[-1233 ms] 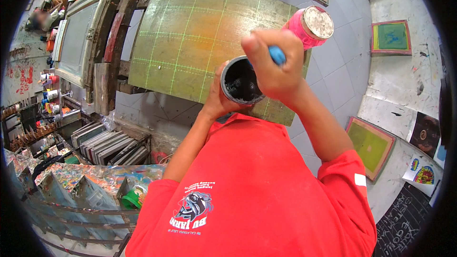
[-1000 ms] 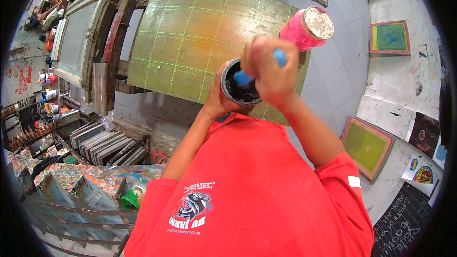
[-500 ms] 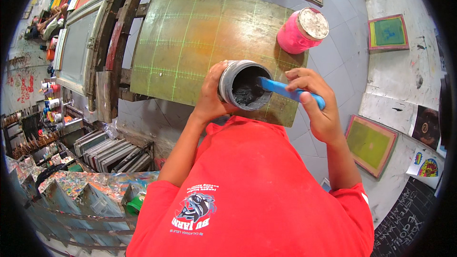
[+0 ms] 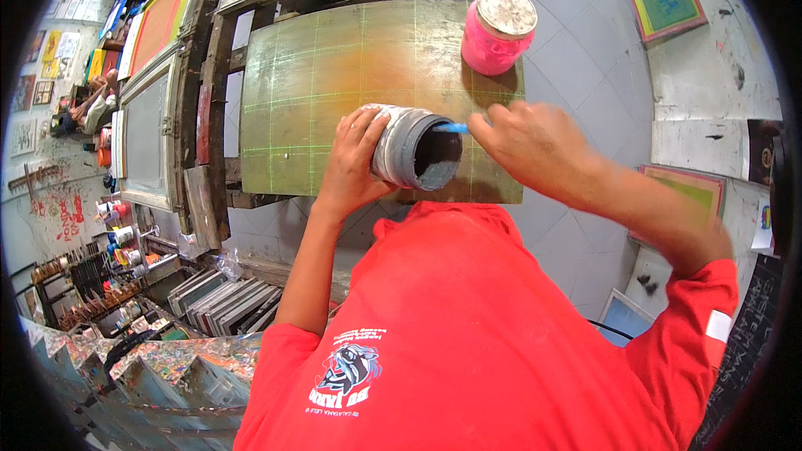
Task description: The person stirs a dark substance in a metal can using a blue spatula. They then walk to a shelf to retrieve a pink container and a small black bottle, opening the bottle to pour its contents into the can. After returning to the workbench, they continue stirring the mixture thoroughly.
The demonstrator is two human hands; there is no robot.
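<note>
While the left hand (image 4: pixel 355 150) grips the jar (image 4: pixel 399 149) over the board (image 4: pixel 334 67), its mouth has tipped further sideways, to the right — the tool (image 4: pixel 454 128), gripped in the right hand (image 4: pixel 528 139), now sits deeper inside, likely nearer the bottom

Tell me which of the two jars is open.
The grey jar, tilted in the left hand: its dark mouth is uncovered, with a blue tool at the opening. The pink jar, upright on the board, is covered by a whitish lid.
</note>
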